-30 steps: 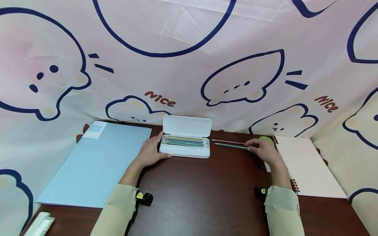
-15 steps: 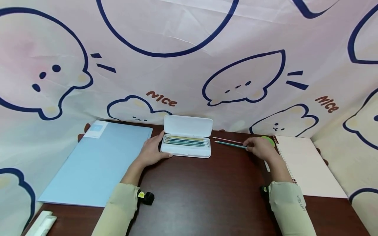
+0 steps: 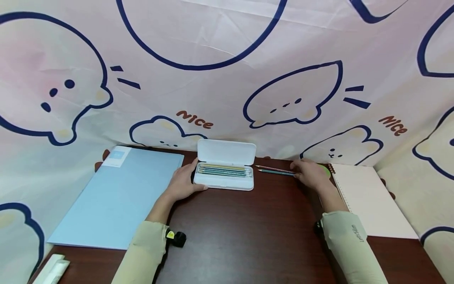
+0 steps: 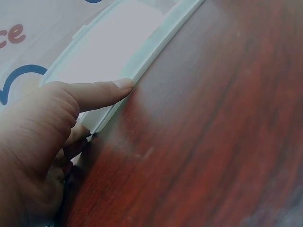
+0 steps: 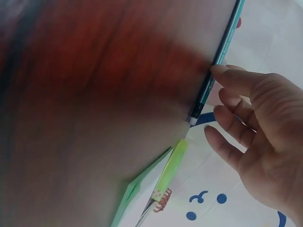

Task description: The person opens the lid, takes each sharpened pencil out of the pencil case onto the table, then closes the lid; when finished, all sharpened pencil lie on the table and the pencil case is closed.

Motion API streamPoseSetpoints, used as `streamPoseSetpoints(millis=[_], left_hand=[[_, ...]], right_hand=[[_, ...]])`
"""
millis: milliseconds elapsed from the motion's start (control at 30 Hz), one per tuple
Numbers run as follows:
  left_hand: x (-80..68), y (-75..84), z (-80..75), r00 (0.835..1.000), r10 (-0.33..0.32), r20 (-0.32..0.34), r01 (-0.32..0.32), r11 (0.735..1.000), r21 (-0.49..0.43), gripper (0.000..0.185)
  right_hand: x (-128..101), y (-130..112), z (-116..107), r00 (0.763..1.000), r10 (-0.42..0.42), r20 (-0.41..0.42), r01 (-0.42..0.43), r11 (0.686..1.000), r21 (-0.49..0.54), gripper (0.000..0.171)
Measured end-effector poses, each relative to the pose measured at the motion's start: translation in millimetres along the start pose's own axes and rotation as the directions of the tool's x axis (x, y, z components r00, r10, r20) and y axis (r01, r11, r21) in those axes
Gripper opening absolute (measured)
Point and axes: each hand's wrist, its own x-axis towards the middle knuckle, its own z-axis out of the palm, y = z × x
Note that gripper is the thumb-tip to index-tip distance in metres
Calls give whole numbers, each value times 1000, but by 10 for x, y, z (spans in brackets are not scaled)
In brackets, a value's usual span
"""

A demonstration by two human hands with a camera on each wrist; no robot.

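A white pencil case (image 3: 224, 181) stands with its lid (image 3: 227, 152) raised, several green and yellowish pencils (image 3: 223, 170) lying inside. My left hand (image 3: 182, 182) holds the case's left end, the thumb along its front wall and the other fingers round the side. To the right of the case lie a red pencil (image 3: 273, 169) and a green pencil (image 3: 274, 172), points towards it. Thumb and fingers of my right hand (image 3: 310, 173) pinch their blunt ends together. In the right wrist view the thumb touches the green pencil (image 5: 220, 61) just above its white eraser end.
A large blue folder (image 3: 120, 197) lies on the left, a spiral sketchbook (image 3: 369, 197) on the right. Behind my right hand shows a round green item (image 3: 325, 170). White wrapped strips (image 3: 53, 270) lie front left. A patterned curtain (image 3: 227, 98) backs the dark wooden table (image 3: 241, 236).
My right hand has shifted slightly away from me, and the blunt end of the green pencil has swung closer to the red one. The left hand keeps its hold on the case.
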Motion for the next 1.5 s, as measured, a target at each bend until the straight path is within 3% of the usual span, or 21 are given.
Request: streamPoseSetpoints(millis=[133, 867, 1233, 1367, 1500], left_hand=[[9, 3, 10, 1000, 5, -2, -5, 1000, 1, 110], [23, 24, 34, 1000, -17, 11, 17, 1000, 13, 112], [3, 41, 11, 1000, -16, 6, 16, 1000, 9, 111], [-9, 36, 5, 1000, -16, 11, 15, 1000, 13, 112], [-17, 24, -6, 1000, -17, 3, 17, 1000, 8, 111]], right_hand=[[28, -35, 3, 1000, -29, 8, 29, 999, -26, 31], [74, -61, -22, 999, -48, 25, 48, 999, 12, 11], [96, -25, -44, 997, -67, 38, 66, 997, 27, 11], [100, -21, -29, 998, -36, 43, 34, 998, 60, 16], [115, -103, -30, 1000, -11, 14, 9, 988, 156, 24]])
